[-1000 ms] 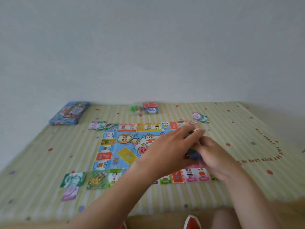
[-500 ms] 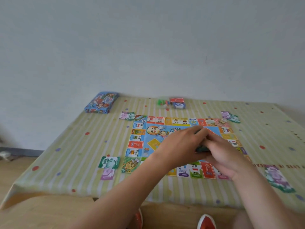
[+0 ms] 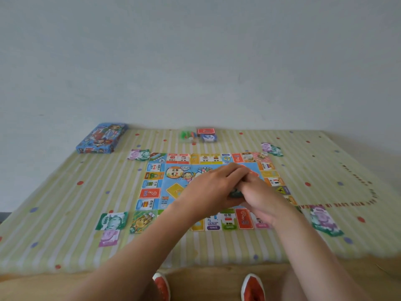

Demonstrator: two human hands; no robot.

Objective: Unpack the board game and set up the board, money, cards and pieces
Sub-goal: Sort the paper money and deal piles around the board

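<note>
The game board [image 3: 155, 177] lies flat in the middle of the striped tablecloth. Both my hands are together above its right half. My left hand [image 3: 211, 189] curls over a small dark green object [image 3: 236, 194], and my right hand [image 3: 261, 199] grips the same object from the right. Most of the object is hidden by my fingers, so I cannot tell what it is. Banknote piles sit off the board's corners: green [image 3: 111, 221] and purple [image 3: 108, 237] near left, one far left [image 3: 138, 154], one far right [image 3: 271, 148], one near right [image 3: 323, 221].
The blue game box [image 3: 101, 139] lies at the far left by the wall. A red card deck [image 3: 205, 131], a blue deck [image 3: 208, 138] and small green pieces [image 3: 186, 134] sit at the far middle. The table's near edge [image 3: 195, 265] runs above my red shoes.
The view has shifted, so more of the table and its near edge shows. My hands stay pressed together on the dark object and have drawn slightly toward me over the board.
</note>
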